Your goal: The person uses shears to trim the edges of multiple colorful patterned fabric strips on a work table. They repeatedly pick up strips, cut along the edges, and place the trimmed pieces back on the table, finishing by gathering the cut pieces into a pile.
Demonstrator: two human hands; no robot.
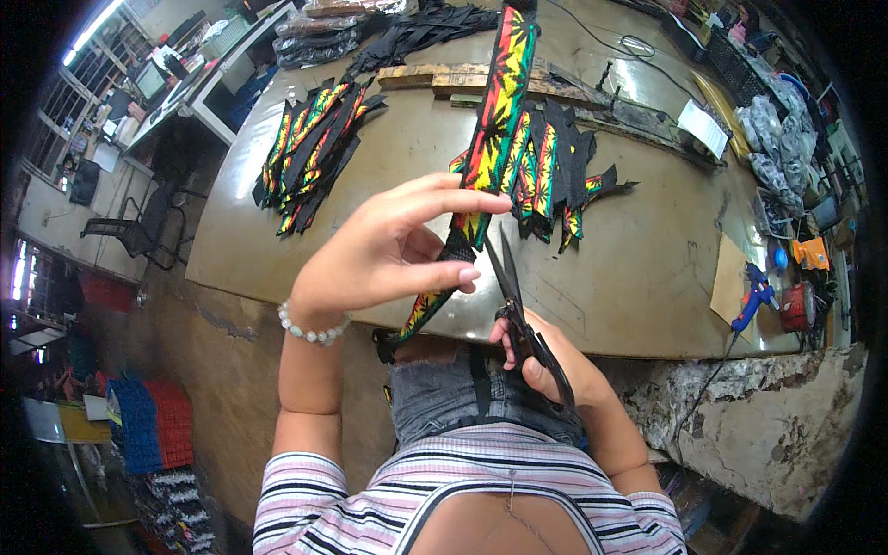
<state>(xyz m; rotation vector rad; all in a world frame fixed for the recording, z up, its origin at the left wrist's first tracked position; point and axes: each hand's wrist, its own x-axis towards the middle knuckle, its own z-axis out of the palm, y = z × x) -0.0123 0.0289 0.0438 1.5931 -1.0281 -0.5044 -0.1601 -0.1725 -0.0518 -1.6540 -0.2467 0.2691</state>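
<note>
My left hand (388, 245) grips a patterned strap (498, 116) in red, yellow and green with black leaf shapes. The strap rises from my fingers toward the far side, and its lower part hangs below my thumb past the table edge. A black strip sits between thumb and forefinger. In my right hand (555, 356) are black scissors (516, 319), my fingers through the handles. Their blades point up at the strap beside my left fingertips, slightly parted; whether they touch it I cannot tell.
Piles of similar straps lie on the table (407, 166), one pile (314, 153) at left, another (555, 171) behind the scissors. Wooden bars (462, 81) stand beyond. A blue glue gun (757, 298) lies at right, its cord hanging over the edge.
</note>
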